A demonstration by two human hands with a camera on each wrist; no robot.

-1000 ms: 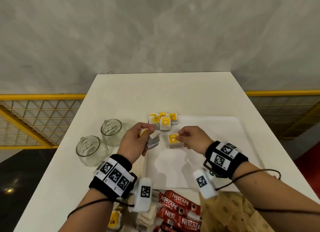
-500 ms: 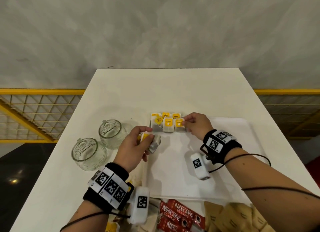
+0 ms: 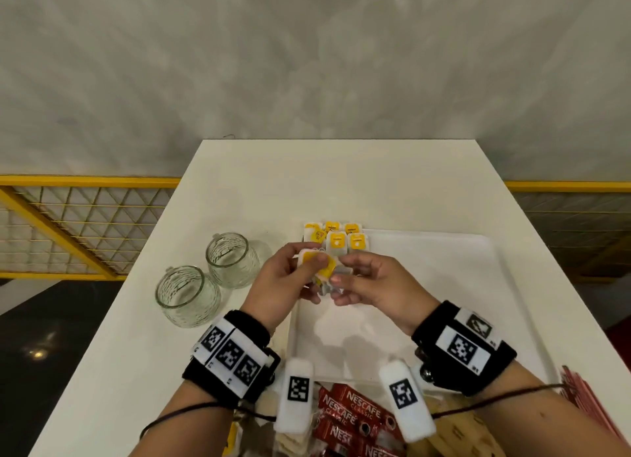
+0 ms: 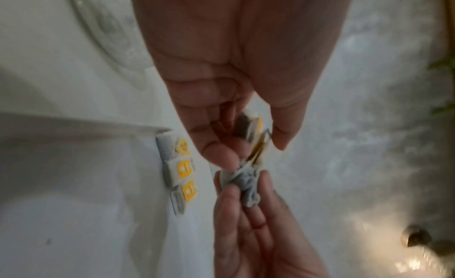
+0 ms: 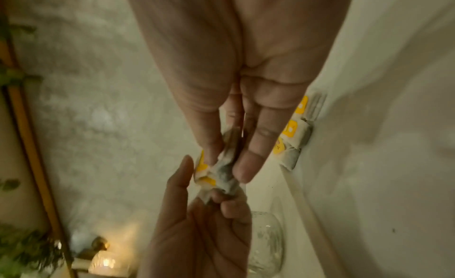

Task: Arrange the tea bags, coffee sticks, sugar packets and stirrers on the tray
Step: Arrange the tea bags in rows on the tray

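My left hand (image 3: 316,268) holds a small stack of tea bags (image 3: 321,267) with yellow tags above the near-left part of the white tray (image 3: 444,285). My right hand (image 3: 341,275) meets it from the right and pinches one tea bag of that stack (image 5: 225,169). In the left wrist view the left hand (image 4: 253,152) grips the stack (image 4: 248,130) while the right fingers (image 4: 229,194) pull at a grey bag (image 4: 246,183). Several tea bags (image 3: 336,238) lie in rows at the tray's far left corner. Red Nescafe coffee sticks (image 3: 355,419) lie near me.
Two glass jars (image 3: 232,258) (image 3: 186,294) stand left of the tray on the white table (image 3: 341,183). Brown paper packets (image 3: 461,436) lie at the near edge. A yellow railing (image 3: 85,217) runs beside the table. Most of the tray's surface is bare.
The right hand set a tea bag into the row at the tray's far corner, then came back to the left hand's stack and now pinches another bag there.
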